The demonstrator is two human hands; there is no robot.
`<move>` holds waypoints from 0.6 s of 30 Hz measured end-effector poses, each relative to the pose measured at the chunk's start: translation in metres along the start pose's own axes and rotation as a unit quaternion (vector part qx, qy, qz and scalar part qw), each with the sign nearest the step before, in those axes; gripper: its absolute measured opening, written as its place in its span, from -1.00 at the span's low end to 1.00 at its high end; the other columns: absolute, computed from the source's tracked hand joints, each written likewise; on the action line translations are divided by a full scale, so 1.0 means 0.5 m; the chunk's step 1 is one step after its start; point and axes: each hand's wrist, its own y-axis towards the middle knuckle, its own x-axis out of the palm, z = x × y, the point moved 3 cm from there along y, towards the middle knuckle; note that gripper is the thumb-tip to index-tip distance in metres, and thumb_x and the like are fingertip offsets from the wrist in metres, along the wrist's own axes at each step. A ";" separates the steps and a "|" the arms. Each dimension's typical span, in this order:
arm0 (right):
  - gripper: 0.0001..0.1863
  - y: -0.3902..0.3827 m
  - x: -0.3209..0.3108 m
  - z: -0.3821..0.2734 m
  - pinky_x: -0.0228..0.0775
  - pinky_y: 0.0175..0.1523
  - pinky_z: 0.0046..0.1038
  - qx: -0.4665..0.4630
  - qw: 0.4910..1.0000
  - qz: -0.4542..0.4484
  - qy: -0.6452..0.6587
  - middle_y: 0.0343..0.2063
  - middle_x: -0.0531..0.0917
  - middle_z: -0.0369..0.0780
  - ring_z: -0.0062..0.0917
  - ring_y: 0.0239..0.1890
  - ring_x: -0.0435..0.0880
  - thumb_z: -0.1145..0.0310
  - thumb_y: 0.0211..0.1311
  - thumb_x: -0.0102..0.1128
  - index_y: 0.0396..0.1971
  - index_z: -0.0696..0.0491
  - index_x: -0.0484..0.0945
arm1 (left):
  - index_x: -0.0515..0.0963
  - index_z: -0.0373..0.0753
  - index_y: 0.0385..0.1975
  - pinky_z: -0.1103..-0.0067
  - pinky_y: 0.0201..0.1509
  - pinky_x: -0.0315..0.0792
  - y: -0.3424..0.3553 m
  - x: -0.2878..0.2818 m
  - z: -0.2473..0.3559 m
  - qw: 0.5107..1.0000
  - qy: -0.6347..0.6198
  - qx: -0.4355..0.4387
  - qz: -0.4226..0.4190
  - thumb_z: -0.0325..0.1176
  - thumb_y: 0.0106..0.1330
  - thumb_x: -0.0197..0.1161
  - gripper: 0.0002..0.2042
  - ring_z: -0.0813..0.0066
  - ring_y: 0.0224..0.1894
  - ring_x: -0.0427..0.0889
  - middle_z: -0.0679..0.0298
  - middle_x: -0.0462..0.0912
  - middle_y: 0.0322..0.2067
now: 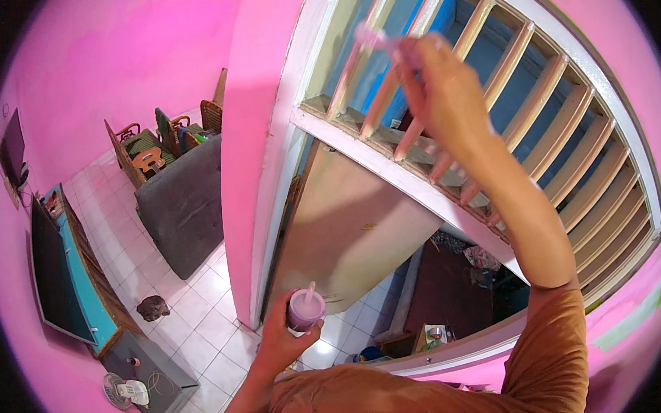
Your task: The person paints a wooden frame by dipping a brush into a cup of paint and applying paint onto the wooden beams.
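Note:
Raised toward the upper right, my right hand (pixel 440 88) is closed on a small pink-white object (pixel 372 36), too blurred to identify, against one of the wooden slats (pixel 478 30) of a vent above a doorway. The slats are set in a white frame (pixel 373 156). Low in the middle, my left hand (pixel 289 336) grips a purple cup (pixel 305 312) holding pale lilac contents and a light stick (pixel 311 292) standing in it.
A beige door (pixel 347 235) hangs below the vent beside a pink wall edge (pixel 249 158). At left are a grey padded furniture piece (pixel 181 207), chairs (pixel 129 146), a television (pixel 50 273), a teal cabinet (pixel 88 279), a fan (pixel 116 391) and a dark lump (pixel 153 308) on the tiled floor.

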 end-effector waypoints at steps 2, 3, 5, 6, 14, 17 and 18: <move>-0.84 0.047 -0.037 0.028 0.54 -0.21 -0.05 -0.050 0.991 0.114 -0.039 -0.28 0.64 -0.01 0.00 -0.35 0.67 0.37 0.38 0.16 -0.25 0.17 0.50 | 0.36 -0.30 0.23 0.44 0.13 0.53 -0.001 0.001 -0.021 1.000 0.003 0.027 0.008 -0.36 0.08 0.55 -0.30 0.33 0.08 0.61 0.10 0.56 0.04; -0.84 0.074 -0.061 0.036 0.54 -0.21 -0.05 -0.049 0.991 0.113 -0.044 -0.28 0.64 -0.01 0.00 -0.35 0.67 0.37 0.38 0.16 -0.25 0.17 0.50 | 0.36 -0.30 0.23 0.44 0.13 0.53 0.001 0.003 -0.021 1.000 0.002 0.029 0.004 -0.36 0.08 0.55 -0.30 0.33 0.08 0.61 0.10 0.56 0.04; -0.80 0.126 -0.089 0.038 0.50 -0.14 -0.15 0.002 0.988 0.110 -0.109 -0.26 0.63 0.06 0.02 -0.23 0.65 0.42 0.37 0.17 -0.12 0.21 0.53 | 0.38 -0.32 0.23 0.43 0.13 0.54 -0.004 -0.002 -0.023 1.000 0.004 0.023 0.011 -0.35 0.06 0.57 -0.29 0.31 0.08 0.62 0.08 0.58 0.04; -0.80 0.138 -0.099 0.039 0.50 -0.14 -0.15 0.002 0.988 0.110 -0.109 -0.26 0.63 0.06 0.02 -0.23 0.65 0.42 0.37 0.17 -0.12 0.21 0.53 | 0.38 -0.32 0.23 0.43 0.13 0.54 -0.002 -0.001 -0.021 1.000 0.004 0.023 0.010 -0.35 0.06 0.57 -0.29 0.31 0.08 0.62 0.08 0.58 0.04; -0.77 0.086 -0.035 -0.029 0.52 -0.08 -0.14 -0.027 0.992 -0.056 -0.111 -0.19 0.68 -0.02 -0.04 -0.20 0.67 0.30 0.40 0.15 -0.14 0.15 0.57 | 0.40 -0.32 0.21 0.45 0.16 0.53 -0.007 -0.004 -0.002 0.999 0.042 0.031 0.010 -0.37 0.07 0.58 -0.32 0.32 0.10 0.62 0.07 0.58 0.06; -0.77 0.075 -0.040 -0.056 0.53 -0.10 -0.20 0.017 0.997 -0.045 -0.053 -0.20 0.70 -0.02 -0.13 -0.22 0.71 0.30 0.40 0.18 -0.13 0.15 0.63 | 0.39 -0.32 0.22 0.47 0.18 0.51 0.001 0.000 0.003 0.999 0.015 0.029 0.011 -0.40 0.09 0.57 -0.32 0.35 0.10 0.61 0.10 0.58 0.07; -0.80 0.071 -0.049 -0.066 0.51 -0.15 -0.17 0.035 0.999 -0.006 -0.022 -0.26 0.67 0.01 -0.06 -0.25 0.69 0.35 0.39 0.17 -0.13 0.17 0.57 | 0.39 -0.32 0.22 0.47 0.18 0.51 -0.001 0.002 0.007 0.999 0.021 0.023 0.013 -0.40 0.09 0.57 -0.32 0.35 0.10 0.61 0.10 0.58 0.07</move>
